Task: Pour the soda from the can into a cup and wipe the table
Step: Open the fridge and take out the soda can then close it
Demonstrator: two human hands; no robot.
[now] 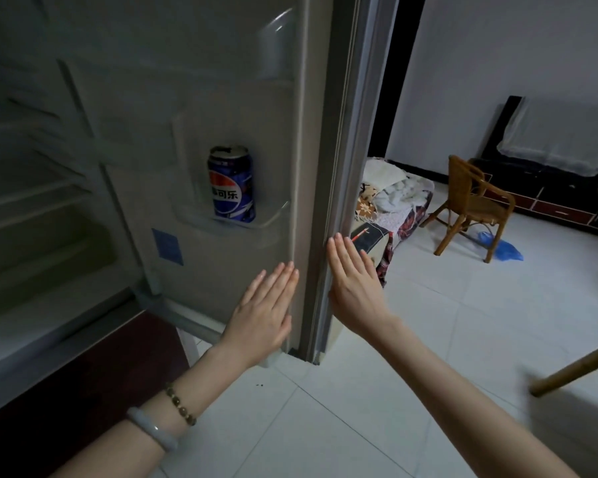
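Observation:
A blue soda can (pixel 231 185) with a red, white and blue logo stands upright in a clear shelf on the inside of the open fridge door (pixel 221 98). My left hand (pixel 261 312) lies flat with straight fingers against the door's inner face, below and to the right of the can. My right hand (pixel 354 281) is flat with straight fingers along the door's outer edge. Neither hand holds anything. No cup or cloth is in view.
The fridge interior with bare shelves (pixel 32 188) fills the left. Beyond the door lie a white tiled floor (pixel 463 322), a heap of blankets (pixel 390 205), a wicker chair (pixel 470 201), a blue bag (pixel 501 250) and a low dark cabinet (pixel 549 198). A wooden leg (pixel 573 370) juts in at right.

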